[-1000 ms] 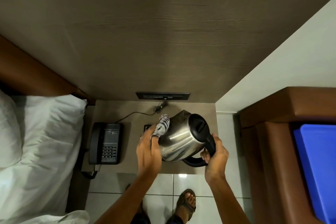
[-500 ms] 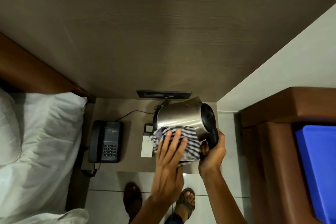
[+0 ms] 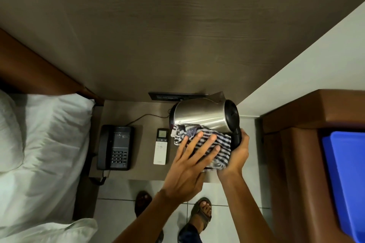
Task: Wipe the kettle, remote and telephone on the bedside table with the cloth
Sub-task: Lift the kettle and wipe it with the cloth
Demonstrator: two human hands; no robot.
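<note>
A steel kettle with a black lid is held tipped on its side above the right part of the bedside table. My right hand grips its black handle. My left hand presses a striped cloth flat against the kettle's near side, fingers spread. A white remote lies on the table just left of the cloth. Further left on the table sits a black telephone.
A bed with white pillows borders the table on the left. A dark wall panel with a socket strip stands behind. A brown wooden unit with a blue bin is on the right. My sandalled feet stand on tiled floor.
The kettle has been tipped further onto its side and shifted right. My left hand moved from its left side to its near side, and the cloth is now spread out under flat fingers.
</note>
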